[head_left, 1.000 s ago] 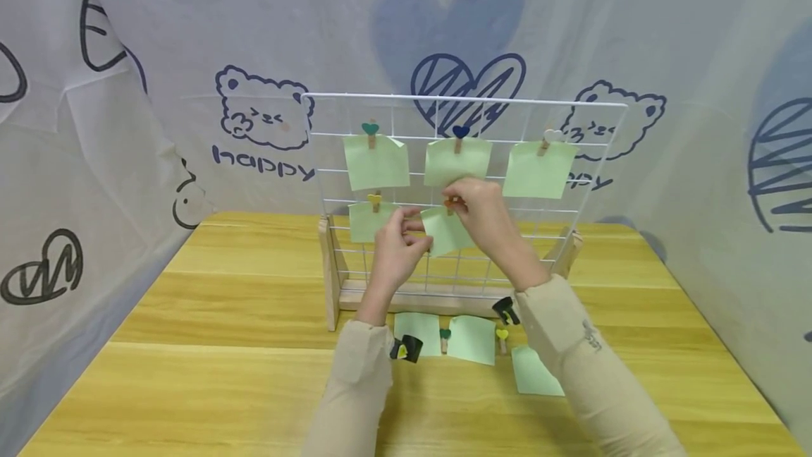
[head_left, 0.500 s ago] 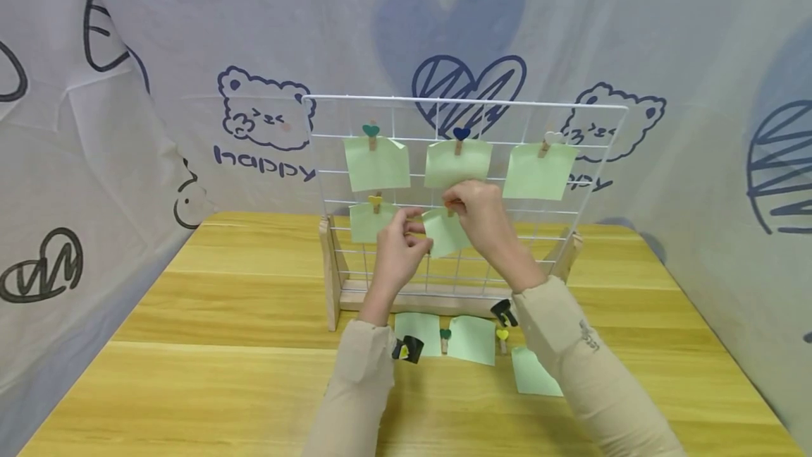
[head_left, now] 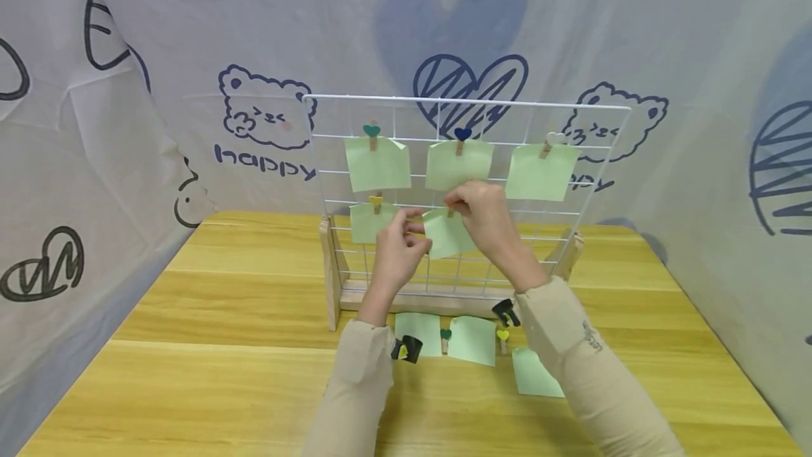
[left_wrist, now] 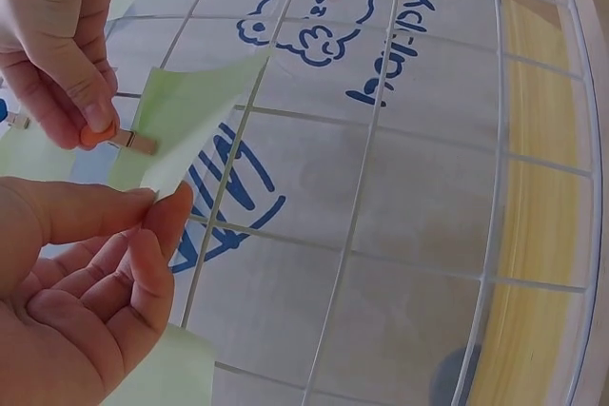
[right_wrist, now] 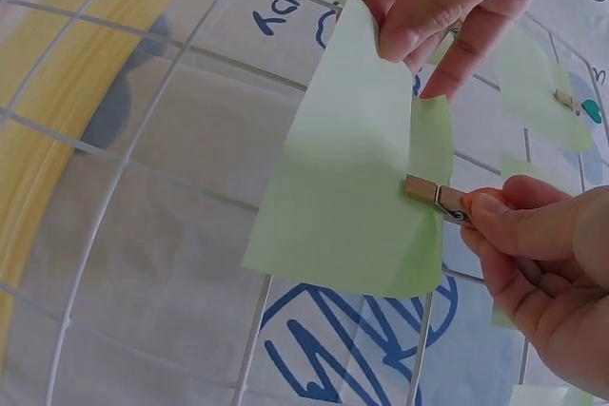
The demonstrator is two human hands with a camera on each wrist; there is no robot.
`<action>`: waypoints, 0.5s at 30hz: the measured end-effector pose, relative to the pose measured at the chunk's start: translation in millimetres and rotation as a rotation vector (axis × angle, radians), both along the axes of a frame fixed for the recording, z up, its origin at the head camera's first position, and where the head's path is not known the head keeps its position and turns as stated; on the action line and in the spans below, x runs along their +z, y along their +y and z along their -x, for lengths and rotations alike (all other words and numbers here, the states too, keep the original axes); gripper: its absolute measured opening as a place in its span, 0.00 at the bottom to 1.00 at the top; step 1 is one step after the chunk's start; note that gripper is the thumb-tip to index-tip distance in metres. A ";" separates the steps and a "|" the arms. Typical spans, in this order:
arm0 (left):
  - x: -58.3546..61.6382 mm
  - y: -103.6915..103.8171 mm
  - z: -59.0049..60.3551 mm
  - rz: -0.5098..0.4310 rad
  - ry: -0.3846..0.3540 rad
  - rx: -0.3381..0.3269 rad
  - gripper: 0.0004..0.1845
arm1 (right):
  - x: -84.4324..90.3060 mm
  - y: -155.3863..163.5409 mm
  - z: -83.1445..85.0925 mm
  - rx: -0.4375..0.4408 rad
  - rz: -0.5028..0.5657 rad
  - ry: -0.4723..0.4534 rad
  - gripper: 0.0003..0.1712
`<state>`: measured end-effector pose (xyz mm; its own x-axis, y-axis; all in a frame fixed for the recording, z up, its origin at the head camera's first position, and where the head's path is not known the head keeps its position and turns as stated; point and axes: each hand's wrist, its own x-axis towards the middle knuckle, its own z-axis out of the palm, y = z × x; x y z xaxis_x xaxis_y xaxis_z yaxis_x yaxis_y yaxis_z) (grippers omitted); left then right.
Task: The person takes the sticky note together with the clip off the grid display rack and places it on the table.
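Between thumb and finger, my left hand (head_left: 400, 247) pinches the left edge of a pale green paper note (head_left: 446, 235) against the white wire grid (head_left: 533, 237). My right hand (head_left: 485, 214) pinches a small wooden clothespin (right_wrist: 433, 194) with an orange top, whose jaws lie over the note's upper edge. In the right wrist view the note bends away from the left fingers. A note with a yellow-heart clothespin (head_left: 376, 202) hangs left of my left hand, partly hidden by it. Above hang three more clipped notes; the middle note (head_left: 459, 163) is just over my right hand.
Wooden feet (head_left: 328, 273) hold the grid upright on the wood-grain table (head_left: 209, 372). In front lie loose green notes (head_left: 472, 340), a green-heart clothespin (head_left: 445, 341) and a yellow-heart clothespin (head_left: 503, 340). A patterned cloth (head_left: 266, 27) hangs behind.
Both hands stay nearly in place on the note and clothespin. The right fingers have shifted slightly over the orange top, covering more of it in the head view.
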<state>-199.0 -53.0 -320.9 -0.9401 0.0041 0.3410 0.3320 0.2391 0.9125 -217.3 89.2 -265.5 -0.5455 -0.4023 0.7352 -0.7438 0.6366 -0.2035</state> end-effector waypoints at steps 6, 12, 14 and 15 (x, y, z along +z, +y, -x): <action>0.4 -0.7 -0.1 -0.009 0.005 0.000 0.22 | 0.3 0.5 0.2 0.008 0.008 0.042 0.07; 0.7 -1.2 -2.0 -0.004 0.021 0.002 0.22 | 2.5 0.6 -2.1 0.002 0.005 0.067 0.06; 0.5 -1.5 -2.7 -0.001 0.020 -0.002 0.22 | 2.3 0.6 -2.6 0.005 0.009 0.068 0.06; 0.8 -1.7 -3.2 -0.002 0.018 -0.004 0.22 | 2.0 0.6 -2.3 0.006 0.010 0.069 0.05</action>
<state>-195.8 -54.7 -320.0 -0.9339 0.0074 0.3575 0.3491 0.2362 0.9068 -215.0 89.8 -263.5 -0.4913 -0.3979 0.7748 -0.7598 0.6307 -0.1579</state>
